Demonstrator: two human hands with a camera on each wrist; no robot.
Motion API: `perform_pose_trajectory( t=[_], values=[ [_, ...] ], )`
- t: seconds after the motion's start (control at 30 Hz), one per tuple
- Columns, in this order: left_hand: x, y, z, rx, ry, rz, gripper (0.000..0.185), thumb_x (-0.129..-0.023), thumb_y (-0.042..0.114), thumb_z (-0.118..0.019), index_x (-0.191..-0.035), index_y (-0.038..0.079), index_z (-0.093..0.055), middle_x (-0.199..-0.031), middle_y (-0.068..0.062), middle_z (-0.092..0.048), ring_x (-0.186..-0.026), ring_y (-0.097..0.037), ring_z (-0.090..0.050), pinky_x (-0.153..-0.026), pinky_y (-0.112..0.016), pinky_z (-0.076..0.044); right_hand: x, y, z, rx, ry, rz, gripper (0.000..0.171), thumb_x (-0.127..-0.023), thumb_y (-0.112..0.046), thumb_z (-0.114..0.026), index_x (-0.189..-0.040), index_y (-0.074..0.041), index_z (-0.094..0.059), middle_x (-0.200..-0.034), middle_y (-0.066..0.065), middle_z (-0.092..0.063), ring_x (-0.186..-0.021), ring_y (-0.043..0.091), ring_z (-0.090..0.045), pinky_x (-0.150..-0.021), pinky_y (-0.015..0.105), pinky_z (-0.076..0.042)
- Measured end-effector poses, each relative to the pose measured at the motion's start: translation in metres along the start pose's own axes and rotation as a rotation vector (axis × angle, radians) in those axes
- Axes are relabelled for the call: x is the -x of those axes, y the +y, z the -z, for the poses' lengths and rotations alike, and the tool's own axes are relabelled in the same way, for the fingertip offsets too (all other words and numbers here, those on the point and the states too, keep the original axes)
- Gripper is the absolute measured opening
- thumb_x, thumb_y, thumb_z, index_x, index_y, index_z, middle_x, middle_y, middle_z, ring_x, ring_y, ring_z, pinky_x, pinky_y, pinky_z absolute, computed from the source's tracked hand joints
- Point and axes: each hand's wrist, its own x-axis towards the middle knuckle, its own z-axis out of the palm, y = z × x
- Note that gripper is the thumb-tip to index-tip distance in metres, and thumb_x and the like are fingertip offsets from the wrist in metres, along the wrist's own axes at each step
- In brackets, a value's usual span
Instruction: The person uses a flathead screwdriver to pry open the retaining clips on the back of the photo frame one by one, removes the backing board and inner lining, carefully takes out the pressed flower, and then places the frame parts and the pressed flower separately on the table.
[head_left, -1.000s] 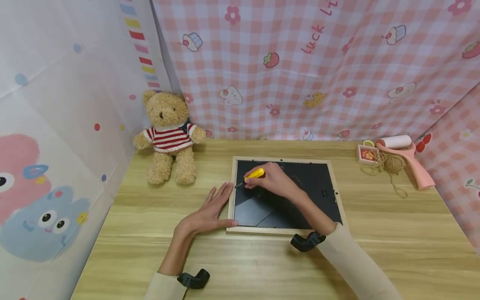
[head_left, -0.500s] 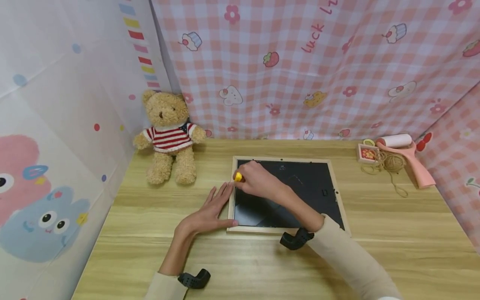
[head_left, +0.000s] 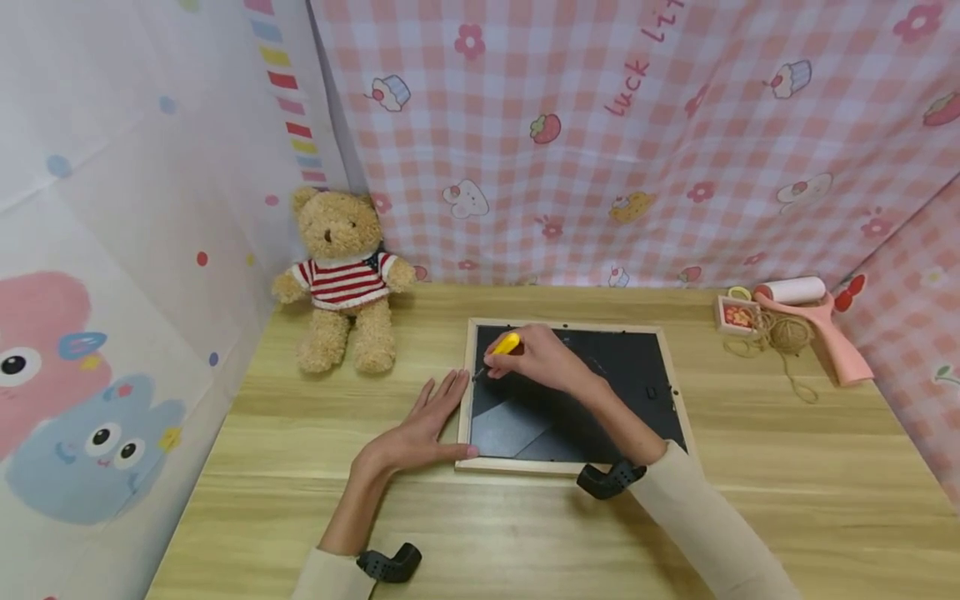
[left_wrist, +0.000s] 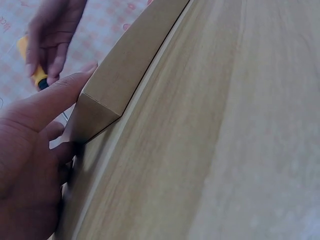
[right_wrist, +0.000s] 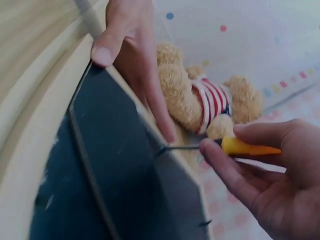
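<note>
A picture frame (head_left: 567, 468) with a light wooden border lies back up on the table, its black backing board (head_left: 600, 392) showing. My right hand (head_left: 551, 358) pinches a screwdriver (right_wrist: 245, 147) by its yellow handle. Its thin metal shaft points at the frame's left inner edge, and in the right wrist view the tip meets a small dark tab there. My left hand (head_left: 416, 429) rests against the frame's left side with fingers extended. The left thumb lies on the near left corner, as the left wrist view shows at the wooden border (left_wrist: 125, 60).
A teddy bear (head_left: 347, 283) in a striped shirt sits at the back left. At the back right are a pink lint roller (head_left: 832, 333), a ball of twine (head_left: 791, 333) and a small box (head_left: 737, 315). Patterned curtains stand behind and at both sides.
My right hand moved left with the screwdriver, its handle turning upward over the frame's left edge, then came back right and tilted the handle down again. My left hand stayed on the frame.
</note>
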Motion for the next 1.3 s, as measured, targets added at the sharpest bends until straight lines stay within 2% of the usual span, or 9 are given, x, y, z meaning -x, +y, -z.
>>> perform_pose_trajectory(
  t=[0.17, 0.27, 0.37, 0.67, 0.87, 1.03, 1.17, 1.23, 1.3],
  values=[
    [0.002, 0.001, 0.000, 0.014, 0.000, 0.009, 0.116, -0.099, 0.047, -0.080, -0.178, 0.012, -0.002, -0.186, -0.007, 0.002, -0.172, -0.027, 0.010, -0.138, -0.052, 0.011, -0.011, -0.027, -0.008, 0.233, -0.029, 0.062, 0.017, -0.105, -0.012, -0.075, -0.099, 0.003, -0.079, -0.084, 0.009, -0.081, -0.074, 0.021, -0.079, -0.071, 0.026, -0.064],
    [0.003, 0.001, 0.001, 0.018, -0.005, 0.014, 0.116, -0.100, 0.049, -0.079, -0.177, 0.013, -0.001, -0.186, -0.005, 0.004, -0.172, -0.026, 0.011, -0.138, -0.051, 0.012, -0.016, -0.040, -0.014, 0.383, -0.034, 0.102, 0.020, -0.104, -0.014, -0.076, -0.088, -0.002, -0.077, -0.073, 0.003, -0.074, -0.062, 0.010, -0.065, -0.061, 0.019, -0.053],
    [0.004, 0.000, 0.002, 0.014, -0.008, 0.008, 0.116, -0.100, 0.050, -0.078, -0.177, 0.014, 0.001, -0.185, -0.003, 0.005, -0.172, -0.024, 0.011, -0.137, -0.050, 0.013, -0.021, -0.046, -0.021, 0.467, -0.025, 0.128, 0.023, -0.102, -0.014, -0.078, -0.082, -0.003, -0.074, -0.066, 0.000, -0.065, -0.057, 0.006, -0.052, -0.056, 0.018, -0.043],
    [0.008, -0.005, 0.000, 0.024, 0.022, -0.061, 0.116, -0.100, 0.052, -0.078, -0.178, 0.025, 0.004, -0.186, 0.001, 0.007, -0.172, -0.027, 0.010, -0.137, -0.051, 0.015, -0.032, -0.061, -0.035, 0.565, -0.058, 0.150, 0.019, -0.102, -0.011, -0.077, -0.087, 0.000, -0.076, -0.069, 0.004, -0.065, -0.058, 0.008, -0.053, -0.057, 0.020, -0.044],
    [0.006, -0.015, -0.001, 0.028, 0.020, -0.056, 0.116, -0.099, 0.058, -0.077, -0.178, 0.024, 0.002, -0.186, -0.004, 0.003, -0.172, -0.026, 0.007, -0.137, -0.049, 0.015, -0.024, -0.057, -0.025, 0.477, -0.049, 0.083, 0.022, -0.106, -0.016, -0.074, -0.090, -0.002, -0.074, -0.072, 0.004, -0.066, -0.061, 0.012, -0.058, -0.058, 0.022, -0.047],
    [0.003, -0.019, -0.001, 0.047, 0.017, -0.030, 0.119, -0.097, 0.062, -0.077, -0.178, 0.023, 0.000, -0.186, -0.006, 0.001, -0.172, -0.026, 0.008, -0.137, -0.048, 0.013, 0.018, -0.046, 0.007, 0.307, 0.121, 0.009, 0.021, -0.112, -0.020, -0.066, -0.106, -0.001, -0.070, -0.080, 0.005, -0.070, -0.069, 0.019, -0.067, -0.061, 0.025, -0.052],
    [0.001, -0.019, -0.002, 0.043, 0.016, -0.032, 0.120, -0.096, 0.062, -0.078, -0.178, 0.024, 0.001, -0.186, -0.006, 0.003, -0.172, -0.025, 0.008, -0.137, -0.044, 0.014, 0.079, -0.021, 0.045, 0.354, 0.272, 0.032, 0.018, -0.111, -0.017, -0.067, -0.112, 0.001, -0.063, -0.077, 0.003, -0.061, -0.064, 0.011, -0.053, -0.058, 0.024, -0.046],
    [0.000, -0.018, -0.003, 0.041, 0.012, -0.036, 0.120, -0.096, 0.062, -0.078, -0.178, 0.024, 0.002, -0.186, -0.005, 0.004, -0.172, -0.025, 0.008, -0.137, -0.043, 0.014, 0.114, 0.009, 0.066, 0.413, 0.310, 0.002, 0.019, -0.109, -0.015, -0.069, -0.108, 0.002, -0.061, -0.075, 0.003, -0.058, -0.062, 0.010, -0.049, -0.055, 0.025, -0.043],
    [-0.002, -0.016, -0.004, 0.043, 0.009, -0.033, 0.120, -0.096, 0.062, -0.078, -0.178, 0.024, 0.002, -0.186, -0.004, 0.005, -0.172, -0.023, 0.008, -0.138, -0.045, 0.013, 0.152, 0.077, 0.091, 0.481, 0.329, -0.030, 0.021, -0.110, -0.021, -0.068, -0.099, -0.005, -0.060, -0.070, -0.002, -0.054, -0.058, 0.007, -0.045, -0.052, 0.024, -0.039]
  ],
)
